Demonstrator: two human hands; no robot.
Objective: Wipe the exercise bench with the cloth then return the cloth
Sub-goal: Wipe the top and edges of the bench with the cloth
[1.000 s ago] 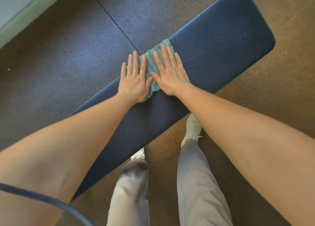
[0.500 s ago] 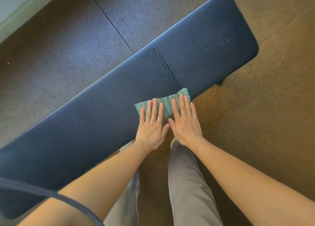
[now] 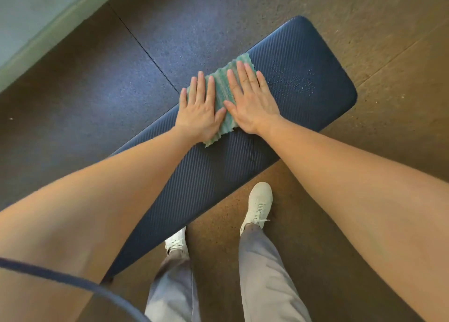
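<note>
Two white shoes (image 3: pixel 257 206) stood on the floor (image 3: pixel 340 176) beside the dark blue exercise bench (image 3: pixel 206 176). Left hand (image 3: pixel 198 110) and right hand (image 3: pixel 250 103) lay flat, fingers spread, side by side, pressing the green cloth (image 3: pixel 220 91) onto bench's far edge. Water droplets (image 3: pixel 294 82) sat just right of the cloth.

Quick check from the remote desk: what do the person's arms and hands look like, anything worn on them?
Both forearms are bare up to the frame edge, no sleeves showing. The left hand and right hand wear no gloves, and I see no rings, watch or wristbands. A dark blue cord crosses in front of the left forearm at lower left; what it belongs to is not visible.
</note>
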